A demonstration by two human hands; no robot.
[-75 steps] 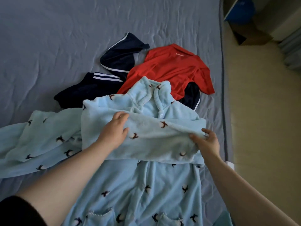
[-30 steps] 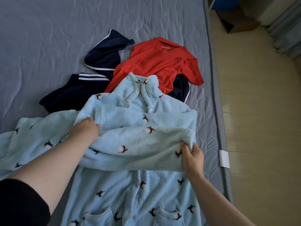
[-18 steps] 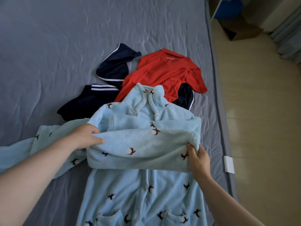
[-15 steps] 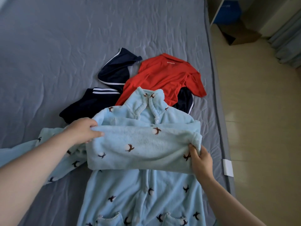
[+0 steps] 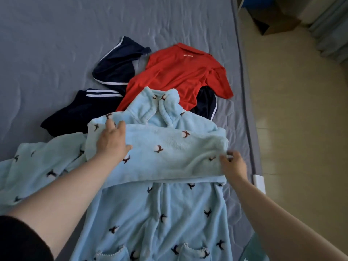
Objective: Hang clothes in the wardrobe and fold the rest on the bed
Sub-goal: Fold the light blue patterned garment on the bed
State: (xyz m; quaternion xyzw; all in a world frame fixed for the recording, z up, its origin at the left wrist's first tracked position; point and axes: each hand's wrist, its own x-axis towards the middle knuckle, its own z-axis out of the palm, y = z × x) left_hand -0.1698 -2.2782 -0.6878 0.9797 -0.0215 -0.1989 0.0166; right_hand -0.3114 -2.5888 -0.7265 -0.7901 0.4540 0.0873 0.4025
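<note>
A light blue fleece robe (image 5: 160, 213) with a dark bird pattern lies front up on the grey bed (image 5: 56, 34). One sleeve is folded across its chest, and the other sleeve (image 5: 37, 162) trails off to the left. My left hand (image 5: 113, 142) lies flat on the left end of the folded sleeve with its fingers spread. At the right end of that fold, my right hand (image 5: 232, 163) pinches the fabric with curled fingers.
Behind the robe's collar lie a red polo shirt (image 5: 178, 76) and navy garments with white stripes (image 5: 116, 68). The bed's right edge carries a white tag (image 5: 259, 182). On the floor beyond are a cardboard box (image 5: 273, 21) and a curtain (image 5: 331, 25).
My left hand has moved from the folded sleeve's left edge onto its top and flattened out. My right hand stays at the right end of the fold.
</note>
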